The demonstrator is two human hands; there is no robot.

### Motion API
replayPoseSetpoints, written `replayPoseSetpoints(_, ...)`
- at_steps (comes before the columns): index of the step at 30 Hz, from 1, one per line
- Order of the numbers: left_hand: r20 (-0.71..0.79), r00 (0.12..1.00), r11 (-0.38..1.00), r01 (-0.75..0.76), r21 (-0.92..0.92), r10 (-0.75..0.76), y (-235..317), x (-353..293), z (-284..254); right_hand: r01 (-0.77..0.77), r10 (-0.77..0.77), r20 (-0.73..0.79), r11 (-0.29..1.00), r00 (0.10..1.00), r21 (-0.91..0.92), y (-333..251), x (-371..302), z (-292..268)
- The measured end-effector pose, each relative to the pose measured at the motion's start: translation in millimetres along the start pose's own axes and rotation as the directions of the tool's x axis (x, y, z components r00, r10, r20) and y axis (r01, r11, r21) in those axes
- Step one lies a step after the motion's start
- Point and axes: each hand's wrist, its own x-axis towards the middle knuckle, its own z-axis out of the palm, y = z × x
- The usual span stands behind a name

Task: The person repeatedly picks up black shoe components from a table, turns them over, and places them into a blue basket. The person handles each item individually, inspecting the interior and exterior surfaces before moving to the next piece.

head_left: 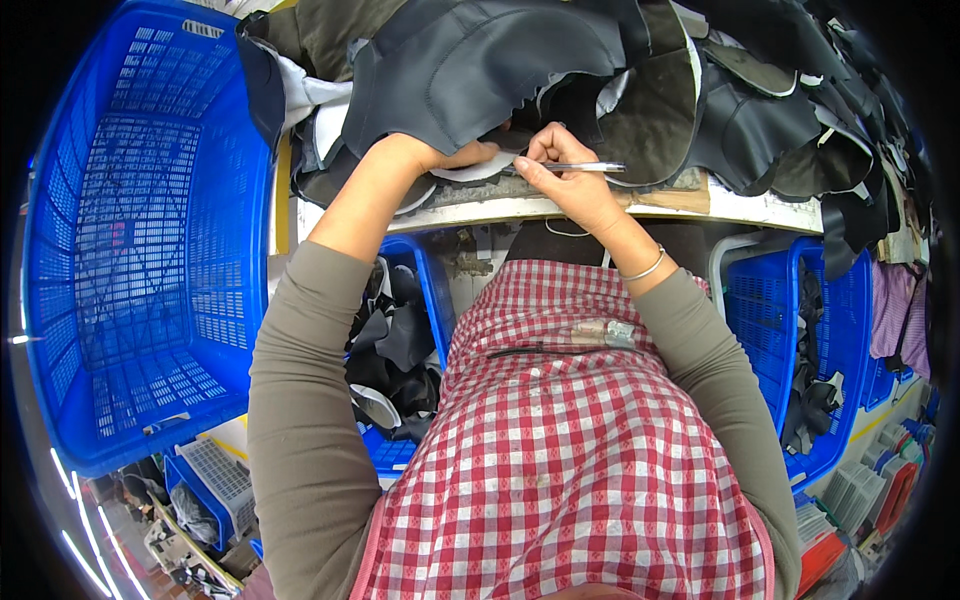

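Observation:
A large black leather piece (470,70) with stitched lines lies over the near part of the workbench, its pale lining (478,168) showing along the near edge. My left hand (440,153) grips that near edge, thumb on top and the other fingers mostly hidden by the leather. Just to its right, my right hand (568,178) is closed around a clear-barrelled pen (590,167). The pen lies sideways across the fingers, and its left end is close to the lining and my left thumb.
More dark leather pieces (770,120) pile up at the right of the workbench (770,210). A big blue perforated basket (150,260) stands at the left. Below the bench are a blue crate (432,290) with black pieces and another blue crate (840,350) at the right.

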Motion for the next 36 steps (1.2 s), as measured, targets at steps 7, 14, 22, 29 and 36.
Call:
replayPoseSetpoints(7,-0.074,0.997,1.000,-0.007,0.030,0.010,-10.5,8.1,-8.7,-0.051,-0.001,-0.173,0.955,0.985,-0.291,4.1,10.3,19.5)
replayPoseSetpoints(14,-0.059,0.997,0.994,0.047,0.094,-0.042,-19.8,14.2,-1.4,-0.092,-0.007,-0.213,0.887,0.977,-0.453,0.2,13.6,29.4)
replayPoseSetpoints(22,-0.018,0.996,0.984,0.088,0.152,-0.086,-26.1,14.3,6.7,-0.102,0.006,-0.211,0.888,0.978,-0.447,5.7,13.9,26.8)
replayPoseSetpoints(29,-0.127,0.990,0.995,0.076,0.065,-0.068,-17.8,2.9,20.3,-0.076,0.075,0.020,0.997,0.997,0.035,-23.2,-14.8,-8.0)
replayPoseSetpoints(36,-0.331,0.908,0.962,0.205,-0.180,-0.255,69.0,-52.9,52.8,-0.529,0.460,-0.274,0.798,0.845,-0.291,-103.9,-139.6,-183.9)
